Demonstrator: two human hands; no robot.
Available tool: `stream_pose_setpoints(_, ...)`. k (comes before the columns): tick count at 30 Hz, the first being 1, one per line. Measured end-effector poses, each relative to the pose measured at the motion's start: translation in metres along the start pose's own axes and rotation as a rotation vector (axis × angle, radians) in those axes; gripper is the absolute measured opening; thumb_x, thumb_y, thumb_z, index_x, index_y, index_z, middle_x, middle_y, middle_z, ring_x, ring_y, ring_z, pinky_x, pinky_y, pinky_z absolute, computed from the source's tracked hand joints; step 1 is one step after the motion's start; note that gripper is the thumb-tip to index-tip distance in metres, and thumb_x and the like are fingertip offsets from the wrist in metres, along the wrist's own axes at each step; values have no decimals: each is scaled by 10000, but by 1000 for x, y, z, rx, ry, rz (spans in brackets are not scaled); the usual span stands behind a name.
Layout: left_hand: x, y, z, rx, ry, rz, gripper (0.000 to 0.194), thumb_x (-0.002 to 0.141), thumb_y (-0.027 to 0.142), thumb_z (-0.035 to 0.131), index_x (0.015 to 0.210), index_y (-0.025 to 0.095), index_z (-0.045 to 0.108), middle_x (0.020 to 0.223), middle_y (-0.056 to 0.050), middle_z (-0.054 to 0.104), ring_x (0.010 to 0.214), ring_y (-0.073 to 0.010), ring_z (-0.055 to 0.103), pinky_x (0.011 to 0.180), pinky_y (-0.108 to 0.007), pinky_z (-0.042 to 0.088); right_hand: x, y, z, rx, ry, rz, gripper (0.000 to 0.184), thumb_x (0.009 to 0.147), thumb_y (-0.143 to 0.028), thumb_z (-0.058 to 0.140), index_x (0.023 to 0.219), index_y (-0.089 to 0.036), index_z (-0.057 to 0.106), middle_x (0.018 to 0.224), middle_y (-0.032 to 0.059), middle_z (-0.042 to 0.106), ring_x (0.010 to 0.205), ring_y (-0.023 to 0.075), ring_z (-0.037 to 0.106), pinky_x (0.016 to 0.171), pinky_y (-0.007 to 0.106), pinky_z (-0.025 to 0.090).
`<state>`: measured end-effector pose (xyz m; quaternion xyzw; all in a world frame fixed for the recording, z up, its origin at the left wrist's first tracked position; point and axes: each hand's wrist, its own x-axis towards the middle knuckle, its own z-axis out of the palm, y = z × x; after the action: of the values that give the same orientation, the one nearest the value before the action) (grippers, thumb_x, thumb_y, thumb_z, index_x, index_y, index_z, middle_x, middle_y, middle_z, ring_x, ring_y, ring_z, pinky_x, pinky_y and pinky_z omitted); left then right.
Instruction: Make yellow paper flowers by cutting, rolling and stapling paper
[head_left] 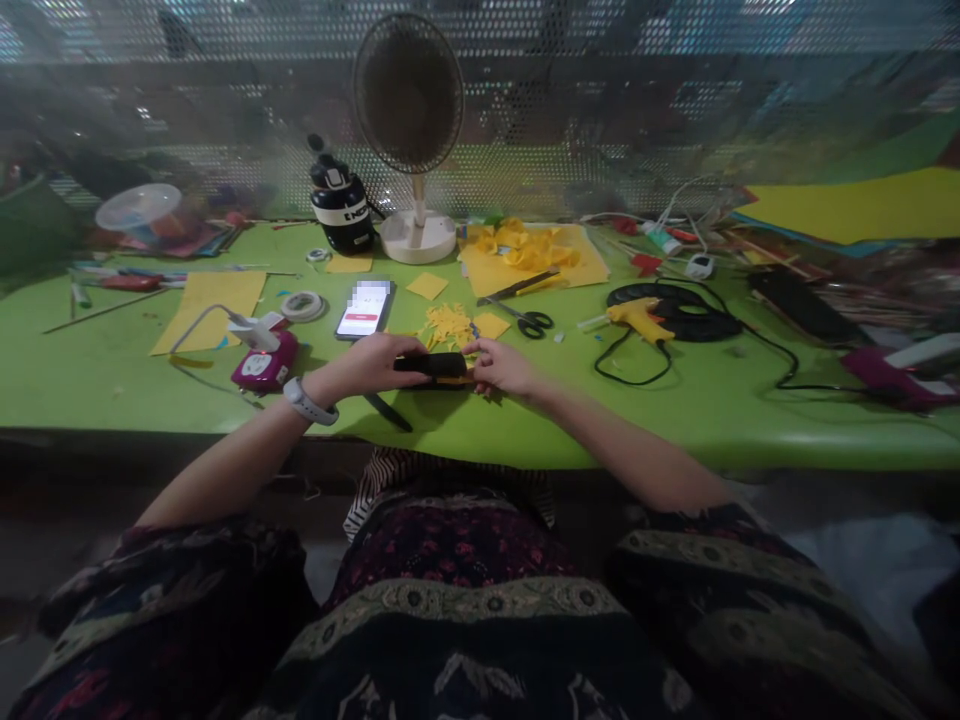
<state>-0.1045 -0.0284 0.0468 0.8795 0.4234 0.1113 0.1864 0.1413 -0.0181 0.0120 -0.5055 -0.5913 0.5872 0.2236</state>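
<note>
We close our left hand [367, 366] on the left end of a black object [448, 365], long axis running left to right between our hands. Our right hand [504, 370] is at its right end; its exact grip we cannot tell. The green table [525, 435] lies beneath, yellow scraps [448, 326] just beyond, scissors [535, 322] to the right.

White fan [417, 238] beside a dark bottle [343, 215] on green table [352, 385].
</note>
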Motion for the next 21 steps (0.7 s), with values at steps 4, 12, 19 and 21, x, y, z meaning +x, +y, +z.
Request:
stream_pose_setpoints(4,3,5,9,-91,29,47,419,878,455,616,1210,200,646,1116,-89,729,958,-207,679,863,-326,497,1,2,0,21,-3,-18,309,824,-9,649,1061,-162,525,588,-50,575,470,93,568,401,164,429)
stream_pose_setpoints(12,25,16,14,-253,250,-79,422,986,484,404,1094,176,671,1201,-107,694,1125,-214,626,1006,-350,467,-2,-1,1,13,-12,-7,306,831,-19,639,1069,-165,514,568,-64,566,442,79,540,370,145,402)
stream_pose_setpoints(19,58,19,25,32,268,-205,455,998,478,362,1177,157,630,1425,-161,540,1433,-331,367,1184,-543,240,1,1,3,41,33,-34,316,813,36,608,1025,-169,494,576,-71,561,423,71,534,392,152,447)
stream_pose_setpoints(21,62,19,30,56,230,-252,484,992,509,369,1241,162,595,1561,-166,391,1508,-358,214,1203,-594,132,2,2,2,57,23,-47,315,810,32,614,1013,-175,490,571,-73,559,421,71,536,391,151,443)
